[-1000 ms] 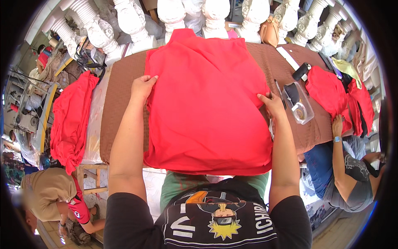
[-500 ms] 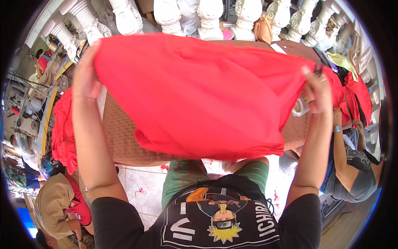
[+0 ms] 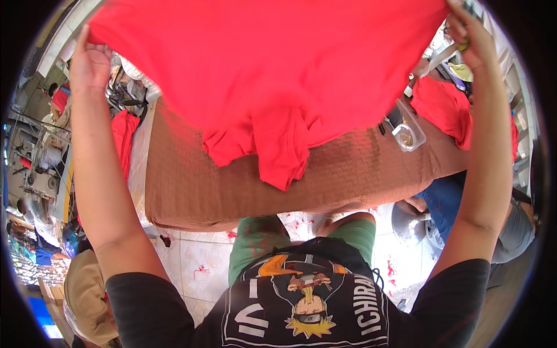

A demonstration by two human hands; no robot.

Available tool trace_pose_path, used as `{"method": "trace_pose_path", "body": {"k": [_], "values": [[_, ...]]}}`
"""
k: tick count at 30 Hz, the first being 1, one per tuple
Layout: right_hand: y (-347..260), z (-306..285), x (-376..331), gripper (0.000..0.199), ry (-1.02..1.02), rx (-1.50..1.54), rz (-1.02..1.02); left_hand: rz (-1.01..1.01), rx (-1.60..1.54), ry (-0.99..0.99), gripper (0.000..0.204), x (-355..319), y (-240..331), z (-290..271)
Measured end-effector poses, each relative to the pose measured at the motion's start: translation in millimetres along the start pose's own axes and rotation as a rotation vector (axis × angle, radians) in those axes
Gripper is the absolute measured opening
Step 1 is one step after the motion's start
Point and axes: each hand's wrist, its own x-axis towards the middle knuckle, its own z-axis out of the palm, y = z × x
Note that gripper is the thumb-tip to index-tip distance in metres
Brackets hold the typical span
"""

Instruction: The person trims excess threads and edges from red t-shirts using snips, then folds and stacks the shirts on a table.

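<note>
A large piece of red cloth (image 3: pixel 278 69), which looks like a garment, is stretched wide between my raised hands, and its top runs out of the picture. My left hand (image 3: pixel 93 66) pinches one corner at the upper left. At the upper right, my right hand (image 3: pixel 473 43) grips the opposite corner, its fingertips partly cut off by the rim. A small yellowish thing shows at my right fingers, too small to make out. Folded, bunched parts of the cloth hang from its middle, over a table with a brown textured cover (image 3: pixel 191 191).
A clear plastic box (image 3: pixel 411 136) holding small items sits on the table's right side, beside more red cloth (image 3: pixel 444 107). Red cloth (image 3: pixel 123 139) also hangs at the left. People sit close by: one at right in grey (image 3: pixel 515 232), another at left in tan headwear (image 3: pixel 90 296).
Both hands have risen and moved apart, lifting the red cloth up and away from me. More of the brown table and the plastic box now show beneath it.
</note>
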Motion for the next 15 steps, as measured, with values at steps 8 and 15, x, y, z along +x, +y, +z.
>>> {"method": "trace_pose_path", "body": {"k": [8,15], "values": [[68.0,-36.5,-132.6,0.02,-0.152,-0.099,0.147,-0.27,-0.33,-0.496,0.033,-97.0,-26.2,-117.5],[207.4,-19.2,-212.2,0.032,-0.45,-0.374,0.879,-0.924,0.673,-0.343,0.043,-220.1,-109.3,-179.0]]}}
